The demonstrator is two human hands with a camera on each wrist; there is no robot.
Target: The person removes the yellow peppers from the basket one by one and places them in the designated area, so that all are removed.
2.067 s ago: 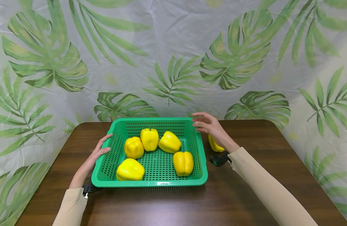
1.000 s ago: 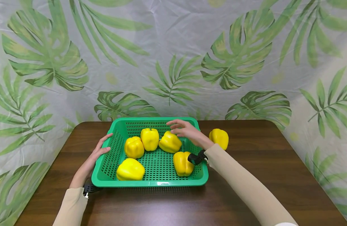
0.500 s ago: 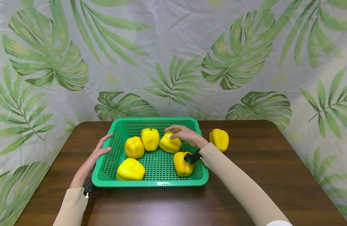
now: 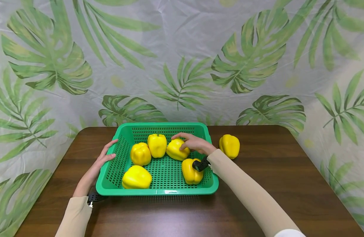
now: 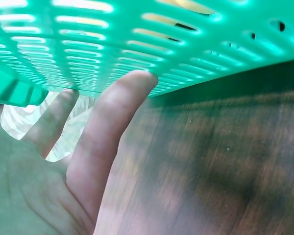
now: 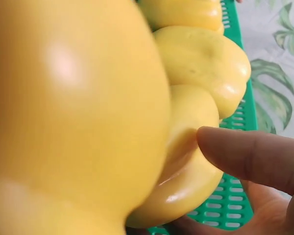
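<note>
A green plastic basket (image 4: pixel 157 192) with slotted walls holds several yellow bell peppers. My right hand (image 4: pixel 196 143) reaches over its right side and grips the bell pepper (image 4: pixel 176 152) at the back right, fingers over the far side and thumb on the near side. In the right wrist view the thumb (image 6: pixel 250 154) touches this pepper's skin, and a nearer pepper (image 6: pixel 78 98) fills the left. With fingers extended, my left hand (image 4: pixel 101 159) rests against the basket's left outer wall; the left wrist view shows the thumb (image 5: pixel 108 132) against the slots.
Another yellow bell pepper (image 4: pixel 229 146) lies on the brown wooden table (image 4: pixel 276 177), right of the basket. Inside the basket, one pepper (image 4: pixel 192 171) sits under my right wrist strap and another (image 4: pixel 136 177) at the front left. A leaf-patterned curtain (image 4: pixel 182 59) hangs behind the table.
My right hand has come left from above the basket's right rim, then lowered onto the back-right pepper and closed around it. The left hand and the basket have stayed put.
</note>
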